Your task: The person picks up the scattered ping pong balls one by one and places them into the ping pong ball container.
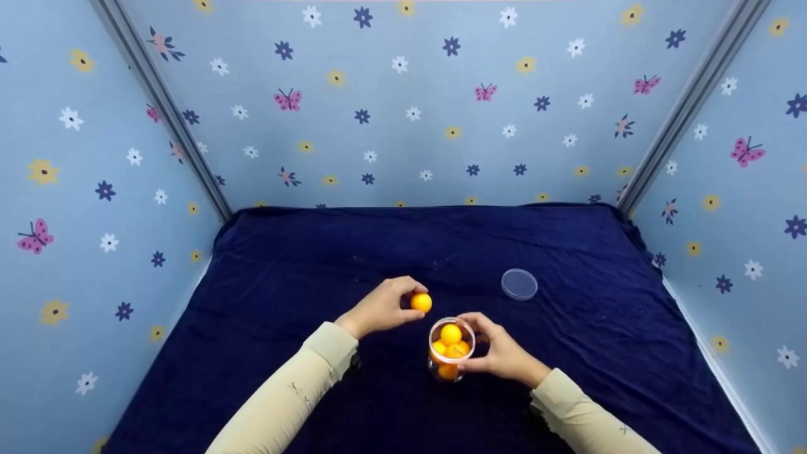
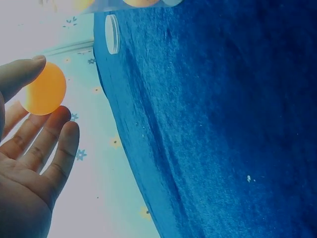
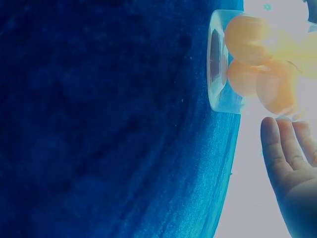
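Note:
Between thumb and fingers my left hand (image 1: 386, 305) pinches an orange ping-pong ball (image 1: 421, 302), held just to the upper left of a clear plastic jar (image 1: 432, 367). The left wrist view shows the same ball (image 2: 47, 89) under the thumb, with the fingers spread behind it. My right hand (image 1: 498, 350) grips the jar from its right side near the rim, thumb in front and fingers behind. Several orange balls (image 1: 451, 334) fill the upright, uncapped jar. In the right wrist view the jar's base (image 3: 216, 64) appears against the blue cloth, fingers along its side.
A clear round lid (image 1: 519, 284) lies on the dark blue cloth (image 1: 353, 239) to the right, beyond the jar. Flower-patterned walls (image 1: 403, 113) enclose the table at the back and both sides, with grey metal posts (image 1: 687, 113) at the corners.

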A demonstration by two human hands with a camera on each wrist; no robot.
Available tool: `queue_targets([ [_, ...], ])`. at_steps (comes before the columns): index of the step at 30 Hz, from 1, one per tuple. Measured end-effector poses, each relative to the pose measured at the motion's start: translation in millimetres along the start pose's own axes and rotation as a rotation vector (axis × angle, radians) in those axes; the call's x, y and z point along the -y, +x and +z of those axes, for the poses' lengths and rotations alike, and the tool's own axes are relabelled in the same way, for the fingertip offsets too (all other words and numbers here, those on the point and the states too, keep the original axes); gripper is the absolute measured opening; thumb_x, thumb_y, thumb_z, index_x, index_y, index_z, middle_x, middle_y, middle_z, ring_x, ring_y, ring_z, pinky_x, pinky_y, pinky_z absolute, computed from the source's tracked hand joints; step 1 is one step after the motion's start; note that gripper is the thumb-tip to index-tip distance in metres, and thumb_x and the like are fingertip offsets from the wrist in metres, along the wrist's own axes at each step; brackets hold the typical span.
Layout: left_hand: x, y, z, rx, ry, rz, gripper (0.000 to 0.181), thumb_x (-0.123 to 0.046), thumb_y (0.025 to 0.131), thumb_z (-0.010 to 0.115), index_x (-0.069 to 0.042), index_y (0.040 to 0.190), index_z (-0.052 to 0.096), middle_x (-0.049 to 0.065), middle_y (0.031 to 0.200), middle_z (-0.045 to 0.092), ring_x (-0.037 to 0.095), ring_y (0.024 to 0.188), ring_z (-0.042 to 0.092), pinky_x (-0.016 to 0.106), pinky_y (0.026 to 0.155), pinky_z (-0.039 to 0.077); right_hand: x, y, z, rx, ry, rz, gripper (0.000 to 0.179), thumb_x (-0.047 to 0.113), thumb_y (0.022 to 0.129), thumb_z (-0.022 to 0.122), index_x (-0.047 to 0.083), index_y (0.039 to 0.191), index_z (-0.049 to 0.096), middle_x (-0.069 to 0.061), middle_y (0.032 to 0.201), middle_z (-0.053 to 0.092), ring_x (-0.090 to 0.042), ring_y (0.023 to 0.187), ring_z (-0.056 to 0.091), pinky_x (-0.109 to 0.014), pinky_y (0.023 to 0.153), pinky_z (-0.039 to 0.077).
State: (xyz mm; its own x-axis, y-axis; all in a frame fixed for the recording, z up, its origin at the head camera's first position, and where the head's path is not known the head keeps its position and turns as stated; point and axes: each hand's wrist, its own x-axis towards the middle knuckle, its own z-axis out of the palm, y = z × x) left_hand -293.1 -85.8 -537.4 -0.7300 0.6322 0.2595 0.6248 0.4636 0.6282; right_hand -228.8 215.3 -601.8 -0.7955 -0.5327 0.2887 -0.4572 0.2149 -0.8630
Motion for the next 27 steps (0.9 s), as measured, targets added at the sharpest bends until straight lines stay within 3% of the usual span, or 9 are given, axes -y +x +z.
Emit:
queue_targets([
  [14,-13.6,-0.9,-1.1,0.000,-0.056,0.026,0.033,-0.014,0.092,0.088,-0.006,0.122,0.077,0.009,0.115,0.073,0.020,0.099,0.071,0.029,0.084,0.063,1,-0.7,-1,0.001,0.006,0.004,0.075,0.009,0.079,0.097,-0.003,0.142,0.057,-0.024,0.134,0.070,-0.016,0.115,0.071,-0.034,0.095,0.064],
  [23,-22.7,-1.5,3.0,0.013,-0.072,0.077,0.034,-0.018,0.092,0.088,-0.006,0.122,0.076,0.009,0.114,0.076,0.020,0.098,0.071,0.040,0.084,0.065,-1,-0.4,0,0.005,0.016,0.000,0.074,0.008,0.080,0.097,-0.002,0.142,0.057,-0.024,0.136,0.069,-0.022,0.116,0.072,-0.033,0.095,0.064],
  [27,-26.0,-1.5,5.5,0.032,-0.085,0.082,0.034,-0.018,0.093,0.088,-0.006,0.122,0.075,0.007,0.114,0.077,0.019,0.099,0.072,0.039,0.086,0.065,-1,0.1,0,0.005,0.019,-0.003,0.074,0.009,0.080,0.097,-0.001,0.142,0.058,-0.024,0.137,0.069,-0.021,0.116,0.071,-0.034,0.095,0.064],
])
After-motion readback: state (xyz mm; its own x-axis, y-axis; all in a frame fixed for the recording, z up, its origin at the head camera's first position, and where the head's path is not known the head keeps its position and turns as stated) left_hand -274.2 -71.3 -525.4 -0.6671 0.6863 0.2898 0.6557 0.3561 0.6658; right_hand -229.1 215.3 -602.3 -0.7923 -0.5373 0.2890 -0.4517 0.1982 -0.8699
